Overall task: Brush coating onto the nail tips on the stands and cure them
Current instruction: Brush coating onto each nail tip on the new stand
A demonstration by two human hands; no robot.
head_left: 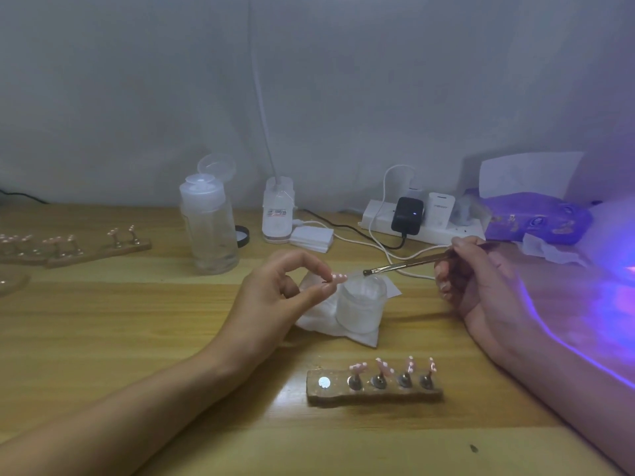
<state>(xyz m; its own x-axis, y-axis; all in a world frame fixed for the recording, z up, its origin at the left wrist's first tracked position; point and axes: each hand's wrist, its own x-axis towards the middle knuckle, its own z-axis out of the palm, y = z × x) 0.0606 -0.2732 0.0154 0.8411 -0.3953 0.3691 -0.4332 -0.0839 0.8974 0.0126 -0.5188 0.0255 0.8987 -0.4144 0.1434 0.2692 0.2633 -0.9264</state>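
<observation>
left hand [275, 293] pinches nail tip [338, 277]; right hand [477, 273] holds brush [405, 266]

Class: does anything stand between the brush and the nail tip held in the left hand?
Nothing visible does. The brush in the right hand points straight at the nail tip pinched by the left hand; the open jar sits below that gap, not in it.
</observation>
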